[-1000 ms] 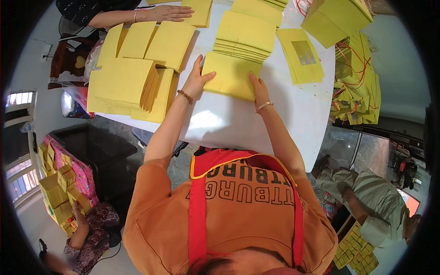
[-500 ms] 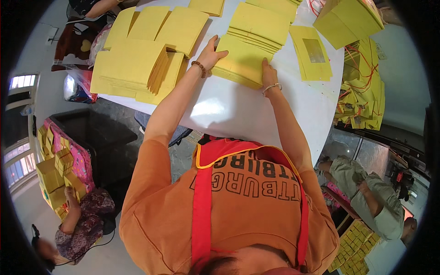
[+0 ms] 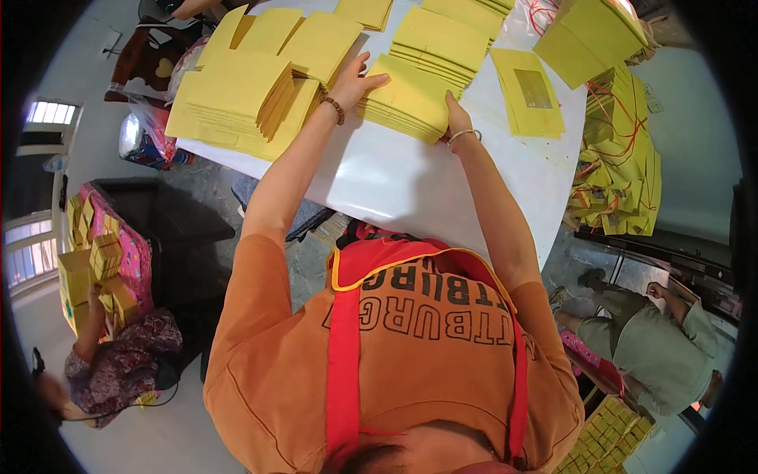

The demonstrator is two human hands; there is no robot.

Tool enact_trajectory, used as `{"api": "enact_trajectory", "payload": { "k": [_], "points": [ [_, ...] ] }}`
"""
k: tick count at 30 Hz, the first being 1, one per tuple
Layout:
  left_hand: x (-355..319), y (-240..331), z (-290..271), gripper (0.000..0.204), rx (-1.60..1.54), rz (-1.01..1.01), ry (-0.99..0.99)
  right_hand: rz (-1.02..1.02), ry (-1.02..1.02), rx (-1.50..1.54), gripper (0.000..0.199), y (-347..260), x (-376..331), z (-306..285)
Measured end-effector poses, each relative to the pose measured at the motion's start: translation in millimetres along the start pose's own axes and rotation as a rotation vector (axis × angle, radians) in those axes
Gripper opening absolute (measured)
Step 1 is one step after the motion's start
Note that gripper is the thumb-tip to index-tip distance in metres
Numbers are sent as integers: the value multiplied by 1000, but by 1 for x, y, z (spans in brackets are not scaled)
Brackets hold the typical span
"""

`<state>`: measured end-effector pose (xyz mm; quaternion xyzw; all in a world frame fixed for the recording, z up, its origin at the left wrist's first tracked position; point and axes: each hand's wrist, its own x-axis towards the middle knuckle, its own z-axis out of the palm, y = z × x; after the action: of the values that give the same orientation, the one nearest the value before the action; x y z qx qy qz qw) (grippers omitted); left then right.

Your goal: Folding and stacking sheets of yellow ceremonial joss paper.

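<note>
A fanned stack of yellow paper bags (image 3: 409,99) lies before me on the white table, its near edges stepped. At its left edge is my left hand (image 3: 350,85), thumb over the top sheet and the other fingers stretched along the side. My right hand (image 3: 459,120) grips the near right corner, thumb on the edge; its other fingers are mostly hidden. Just beyond, more yellow bags (image 3: 438,39) lie in an overlapping row. To the left, near my left forearm, are larger yellow piles (image 3: 229,95).
The white table (image 3: 379,186) curves toward me. On its right lie flat yellow pieces with a window (image 3: 521,114) and a large yellow bag (image 3: 588,39). Red-strung yellow bundles (image 3: 624,158) hang beyond. One person (image 3: 126,347) sits at lower left beside yellow boxes; another (image 3: 655,340) is at right.
The stack's near edges now show more fanned steps. Both hands have shifted slightly left with it, and my right hand has moved around the near corner. The person at right has changed posture.
</note>
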<state>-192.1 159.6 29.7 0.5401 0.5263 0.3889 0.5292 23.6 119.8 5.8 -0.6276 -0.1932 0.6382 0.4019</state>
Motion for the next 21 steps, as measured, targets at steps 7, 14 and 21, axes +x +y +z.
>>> {"api": "enact_trajectory", "payload": {
  "k": [7, 14, 21],
  "points": [
    [5, 26, 7, 74, 169, 136, 126, 28, 83, -169, 68, -36, -25, -28],
    [-3, 114, 71, 44, 327, 538, 205, -87, -91, -203, 53, -90, -27, -153],
    [88, 155, 212, 34, -63, 207, -171, -343, 35, -5, 42, -186, -25, -288]
  ]
}}
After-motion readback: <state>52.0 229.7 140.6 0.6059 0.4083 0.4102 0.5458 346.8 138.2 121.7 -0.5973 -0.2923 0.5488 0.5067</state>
